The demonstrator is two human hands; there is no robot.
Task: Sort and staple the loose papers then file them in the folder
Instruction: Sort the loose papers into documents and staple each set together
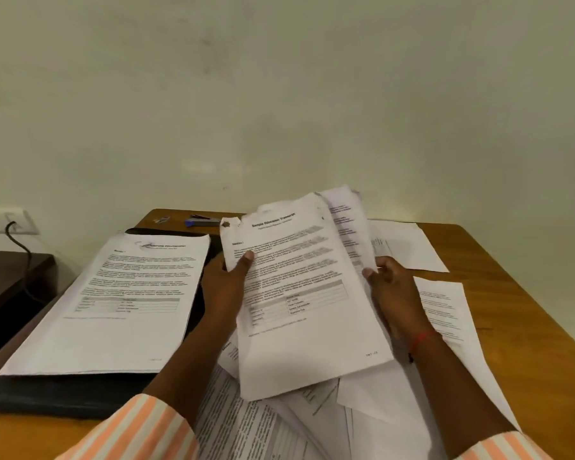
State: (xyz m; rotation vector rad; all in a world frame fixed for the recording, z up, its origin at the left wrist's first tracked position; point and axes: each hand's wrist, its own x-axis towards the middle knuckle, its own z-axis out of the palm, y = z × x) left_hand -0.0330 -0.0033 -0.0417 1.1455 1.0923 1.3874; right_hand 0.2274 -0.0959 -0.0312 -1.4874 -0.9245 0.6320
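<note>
My left hand (224, 287) grips the left edge of a printed set of papers (299, 293) headed as an education transcript, thumb on the front page. My right hand (390, 290) pinches the right edge of further sheets (349, 227) fanned out behind that set. Both are lifted above a heap of loose papers (279, 423) on the wooden table (518, 293). To the left a black folder (67, 393) lies flat with another printed document (120, 300) on top of it. A stapler (201, 222) with a blue part lies at the table's far edge.
A small metal clip (161, 220) lies beside the stapler. More white sheets (409, 244) spread over the right half of the table. A dark side table (4, 277), a wall socket (4, 220) and a black cable (20, 240) are at the left.
</note>
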